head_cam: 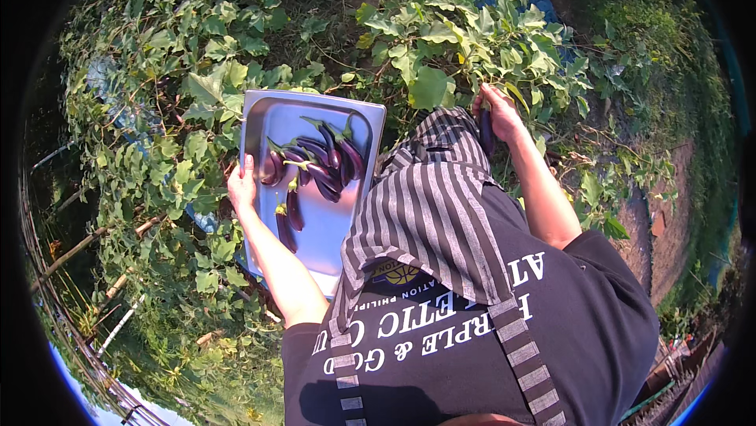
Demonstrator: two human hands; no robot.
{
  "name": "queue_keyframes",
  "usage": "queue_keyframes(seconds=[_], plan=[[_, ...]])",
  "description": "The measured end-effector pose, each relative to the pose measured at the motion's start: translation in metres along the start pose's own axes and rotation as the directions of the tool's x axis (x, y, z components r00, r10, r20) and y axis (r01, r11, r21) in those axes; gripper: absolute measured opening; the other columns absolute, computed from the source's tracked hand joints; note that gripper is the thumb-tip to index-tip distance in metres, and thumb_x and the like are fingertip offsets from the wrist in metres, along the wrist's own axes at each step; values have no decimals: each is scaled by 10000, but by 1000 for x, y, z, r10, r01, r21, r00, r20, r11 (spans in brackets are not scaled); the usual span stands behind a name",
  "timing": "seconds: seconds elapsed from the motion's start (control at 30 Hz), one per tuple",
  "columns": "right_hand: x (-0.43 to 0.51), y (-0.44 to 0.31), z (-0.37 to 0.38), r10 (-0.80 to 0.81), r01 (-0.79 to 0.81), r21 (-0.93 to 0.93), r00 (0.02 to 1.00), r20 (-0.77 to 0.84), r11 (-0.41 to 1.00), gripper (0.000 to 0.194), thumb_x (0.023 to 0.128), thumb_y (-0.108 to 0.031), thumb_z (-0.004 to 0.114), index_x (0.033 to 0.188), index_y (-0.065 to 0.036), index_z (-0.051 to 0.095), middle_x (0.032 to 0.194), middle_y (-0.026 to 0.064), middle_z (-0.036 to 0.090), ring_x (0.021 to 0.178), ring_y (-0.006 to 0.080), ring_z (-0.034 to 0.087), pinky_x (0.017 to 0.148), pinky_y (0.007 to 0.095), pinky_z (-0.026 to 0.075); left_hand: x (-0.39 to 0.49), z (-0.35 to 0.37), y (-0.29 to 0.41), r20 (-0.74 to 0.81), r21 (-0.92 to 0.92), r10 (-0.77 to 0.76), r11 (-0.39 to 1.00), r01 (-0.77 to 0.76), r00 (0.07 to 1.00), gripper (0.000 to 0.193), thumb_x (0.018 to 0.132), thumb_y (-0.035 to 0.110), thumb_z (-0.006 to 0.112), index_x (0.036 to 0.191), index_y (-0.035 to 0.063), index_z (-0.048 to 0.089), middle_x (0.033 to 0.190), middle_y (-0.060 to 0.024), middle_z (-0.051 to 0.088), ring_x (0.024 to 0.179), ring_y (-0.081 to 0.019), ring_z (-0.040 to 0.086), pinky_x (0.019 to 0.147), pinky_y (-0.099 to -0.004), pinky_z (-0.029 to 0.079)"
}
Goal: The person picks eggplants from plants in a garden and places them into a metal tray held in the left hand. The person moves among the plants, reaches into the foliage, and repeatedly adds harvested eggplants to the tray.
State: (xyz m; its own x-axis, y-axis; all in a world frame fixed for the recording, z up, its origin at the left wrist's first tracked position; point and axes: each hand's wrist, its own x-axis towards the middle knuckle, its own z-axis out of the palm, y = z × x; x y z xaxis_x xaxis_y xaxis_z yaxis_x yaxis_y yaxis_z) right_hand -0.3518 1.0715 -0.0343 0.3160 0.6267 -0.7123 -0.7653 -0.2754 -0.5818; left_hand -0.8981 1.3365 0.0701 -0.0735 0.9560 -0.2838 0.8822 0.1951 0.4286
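Observation:
My left hand (242,185) grips the left rim of a rectangular stainless steel tray (322,246), its thumb over the edge. Several long purple eggplants (322,157) with green stems lie inside, mostly heaped towards the far end. Two of them rest apart, nearer to me. Over on the right, my right hand (501,112) has its fingers closed around the top of another purple eggplant (486,133), which hangs down beside my knee. Leaves of an eggplant plant (434,86) surround those fingertips, and I cannot tell whether the stem is still attached.
Leafy eggplant plants (195,89) spread ahead and to the left. Blue sheeting (540,4) shows among them. Bamboo poles (77,255) stand at the far left. A striped apron (422,219) covers my lap, and bare soil (670,219) lies at the right.

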Motion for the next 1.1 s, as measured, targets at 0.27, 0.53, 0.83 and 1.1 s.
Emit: queue_keyframes(seconds=[0.27, 0.53, 0.83, 1.1], plan=[[5, -13, 1, -77, 53, -277, 994, -73, 959, 253, 1020, -274, 539, 953, -37, 596, 746, 62, 614, 689, 180, 638, 664, 313, 528, -5, -2, 1, -20, 72, -55, 996, 56, 998, 699, 840, 737, 590, 712, 51, 555, 650, -131, 551, 640, -278, 511, 643, -431, 428], [-1, -22, 9, -39, 2, -164, 975, -219, 987, 207, 979, -234, 529, 877, -55, 545, 672, 46, 517, 585, 193, 511, 584, 342, 461, -6, 1, -1, -13, 66, -81, 994, 81, 997, 719, 822, 781, 553, 732, 69, 588, 682, -129, 595, 693, -323, 585, 665, -454, 441], [-2, -20, 6, -40, -53, -312, 958, -285, 949, 202, 935, -189, 539, 877, -49, 672, 567, -43, 377, 477, 100, 370, 465, 286, 376, -8, -4, 5, 35, 55, -118, 992, 116, 992, 692, 810, 777, 567, 809, 91, 652, 792, -143, 682, 809, -358, 657, 720, -468, 476], [-49, -61, 99, -150, 60, -659, 985, -81, 750, 257, 984, -216, 528, 1118, -44, 664, 579, -49, 426, 464, 69, 392, 435, 249, 369, -15, -5, 6, 33, -1, -121, 993, 121, 992, 659, 821, 745, 579, 816, 91, 654, 847, -147, 704, 859, -365, 674, 760, -469, 500]])
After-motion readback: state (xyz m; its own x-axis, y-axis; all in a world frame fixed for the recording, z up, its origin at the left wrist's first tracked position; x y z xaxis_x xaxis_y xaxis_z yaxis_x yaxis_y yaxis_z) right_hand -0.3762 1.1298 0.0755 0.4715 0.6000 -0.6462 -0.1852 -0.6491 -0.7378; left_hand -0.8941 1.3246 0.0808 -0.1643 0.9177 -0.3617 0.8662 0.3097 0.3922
